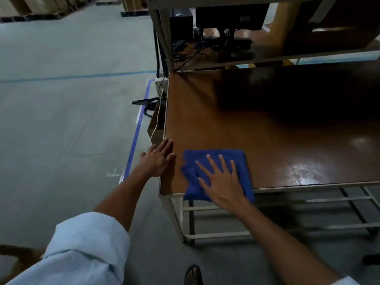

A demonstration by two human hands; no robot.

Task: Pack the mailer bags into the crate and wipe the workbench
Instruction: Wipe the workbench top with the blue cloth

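Note:
A folded blue cloth point(213, 159) lies on the near left corner of the brown workbench point(267, 128), its near edge hanging a little over the front rim. My right hand point(221, 181) presses flat on the cloth with fingers spread. My left hand point(159, 159) rests flat with straight fingers on the bench's left edge, beside the cloth and apart from it. No mailer bags and no crate are in view.
At the back of the bench an upper shelf point(246, 60) holds a dark monitor point(231, 16) and tangled cables. A cardboard box point(156, 126) and black straps sit on the floor left of the bench, inside blue floor tape point(136, 130). Metal rails run under the bench.

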